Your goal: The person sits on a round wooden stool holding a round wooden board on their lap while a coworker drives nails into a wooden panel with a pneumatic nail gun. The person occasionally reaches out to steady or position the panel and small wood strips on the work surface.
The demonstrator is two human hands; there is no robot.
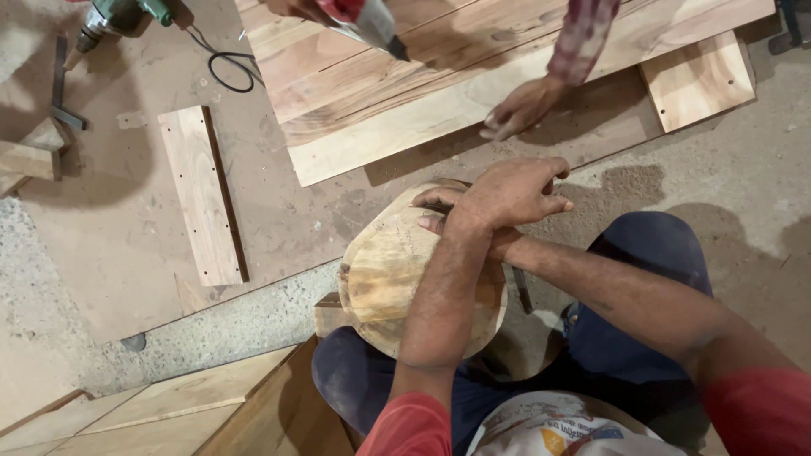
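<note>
A round, pale wooden slab (384,270) rests on edge against my knees in dark blue trousers. My arms cross over it. My left hand (511,192) is curled into a fist at the slab's far rim, on top of my right hand. Only some fingers of my right hand (432,221) show from under the left wrist, closed around a thin dark metal tool (521,290). The tool's other end sticks out below my right forearm. How the left hand touches the tool is hidden.
Another person's hand (524,105) in a plaid sleeve presses on wide planks (405,93) ahead; their other hand holds a power tool (372,25). A green drill (118,17) with cable lies top left. A narrow board (203,194) lies left, more boards (169,405) bottom left.
</note>
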